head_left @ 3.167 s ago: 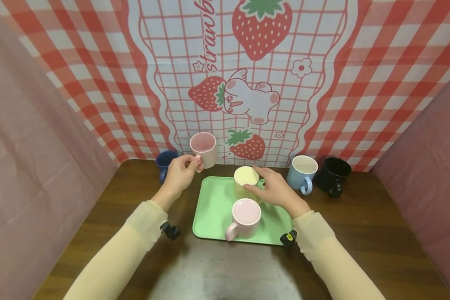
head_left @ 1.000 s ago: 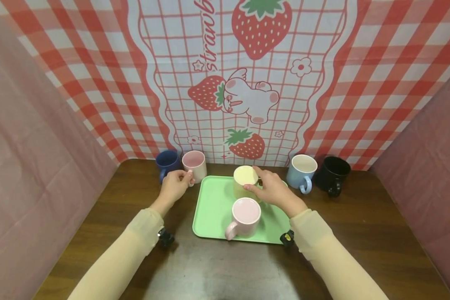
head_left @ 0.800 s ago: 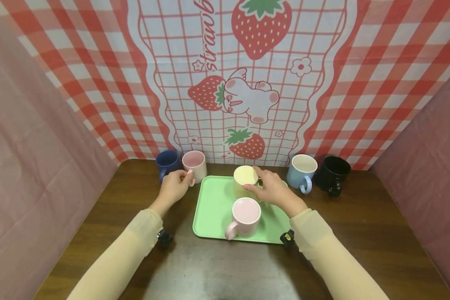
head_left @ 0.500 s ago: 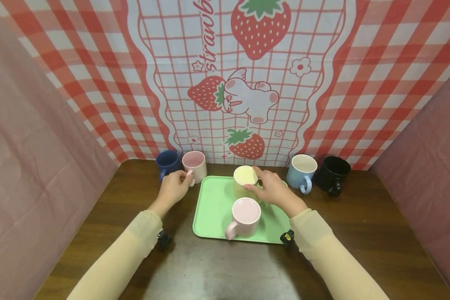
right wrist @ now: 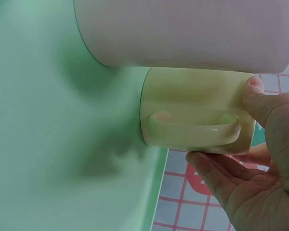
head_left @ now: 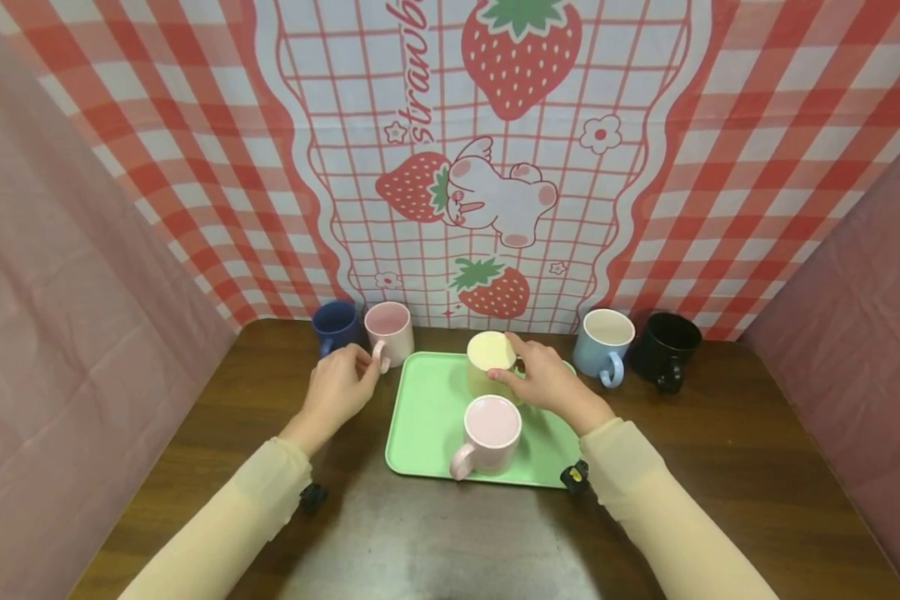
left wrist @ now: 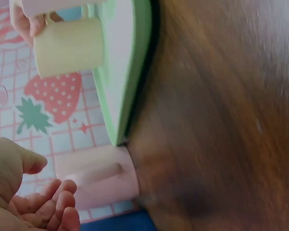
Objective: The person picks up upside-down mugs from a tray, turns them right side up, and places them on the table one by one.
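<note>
At the back left, my left hand (head_left: 337, 387) is just short of the handle of a pink mug (head_left: 396, 343), which stands upright on the table. In the left wrist view, a gap shows between its loosely bent fingers and that mug (left wrist: 106, 180). My right hand (head_left: 547, 379) grips the top of a yellow mug (head_left: 484, 383) on the green tray (head_left: 423, 417). Thumb and fingers sit on opposite sides of this mug (right wrist: 183, 94) in the right wrist view. In front of it on the tray stands another pink mug (head_left: 499, 450); both tray mugs show flat, closed-looking tops.
Left of the back pink mug is a navy mug (head_left: 335, 323). A light blue mug (head_left: 594, 354) and a black mug (head_left: 656, 354) stand at the back right. Behind them hangs a strawberry-print cloth (head_left: 637, 183). Brown wooden tabletop (head_left: 450, 542) extends in front of the tray.
My left hand lowered the pink mug from the air to the table beside the navy mug, let go of its handle and drew back slightly. The right hand stays on the yellow mug.
</note>
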The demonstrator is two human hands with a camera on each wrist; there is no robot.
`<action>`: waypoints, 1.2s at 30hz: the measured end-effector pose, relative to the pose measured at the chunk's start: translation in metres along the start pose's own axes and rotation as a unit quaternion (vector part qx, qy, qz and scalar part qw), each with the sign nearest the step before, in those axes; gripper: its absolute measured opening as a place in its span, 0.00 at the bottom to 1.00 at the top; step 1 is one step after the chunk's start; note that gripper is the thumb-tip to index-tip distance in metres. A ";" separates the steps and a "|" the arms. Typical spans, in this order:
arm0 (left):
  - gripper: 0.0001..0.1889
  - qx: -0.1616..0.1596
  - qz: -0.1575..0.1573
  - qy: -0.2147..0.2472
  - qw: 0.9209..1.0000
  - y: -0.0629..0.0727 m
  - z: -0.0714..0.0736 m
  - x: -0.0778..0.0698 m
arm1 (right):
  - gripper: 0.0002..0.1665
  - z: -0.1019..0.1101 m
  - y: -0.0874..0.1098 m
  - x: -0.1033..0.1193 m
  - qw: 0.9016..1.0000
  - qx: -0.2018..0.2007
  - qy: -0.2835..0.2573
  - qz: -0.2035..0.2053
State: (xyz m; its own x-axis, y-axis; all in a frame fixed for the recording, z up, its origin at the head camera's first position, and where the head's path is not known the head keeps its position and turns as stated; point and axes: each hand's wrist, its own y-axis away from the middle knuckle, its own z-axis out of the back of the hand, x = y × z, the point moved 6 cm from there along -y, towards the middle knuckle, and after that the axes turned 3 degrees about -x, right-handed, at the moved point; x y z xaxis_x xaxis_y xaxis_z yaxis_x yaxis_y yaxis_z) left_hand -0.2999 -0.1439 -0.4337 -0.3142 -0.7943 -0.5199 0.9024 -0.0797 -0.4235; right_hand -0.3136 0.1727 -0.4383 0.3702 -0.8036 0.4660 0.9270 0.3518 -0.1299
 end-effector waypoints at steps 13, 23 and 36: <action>0.09 0.077 -0.099 0.044 0.991 0.034 -0.012 -0.055 | 0.48 0.000 0.002 0.001 1.000 -0.001 -0.001 0.001; 0.12 0.140 -0.132 0.064 0.979 0.055 -0.025 -0.082 | 0.48 0.000 0.003 0.003 1.000 -0.009 -0.005 0.007; 0.23 0.188 -0.198 0.062 0.960 0.072 -0.048 -0.101 | 0.49 -0.002 0.002 0.000 1.000 -0.002 -0.003 0.003</action>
State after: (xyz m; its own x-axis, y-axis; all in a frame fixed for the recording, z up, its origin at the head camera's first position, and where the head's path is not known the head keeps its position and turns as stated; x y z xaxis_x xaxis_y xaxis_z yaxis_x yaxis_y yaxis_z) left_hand -0.2171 -0.0403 -0.4477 -0.6664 -0.5811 -0.4671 0.7401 -0.5916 -0.3198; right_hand -0.3116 0.1730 -0.4405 0.3755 -0.7985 0.4705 0.9250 0.3546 -0.1364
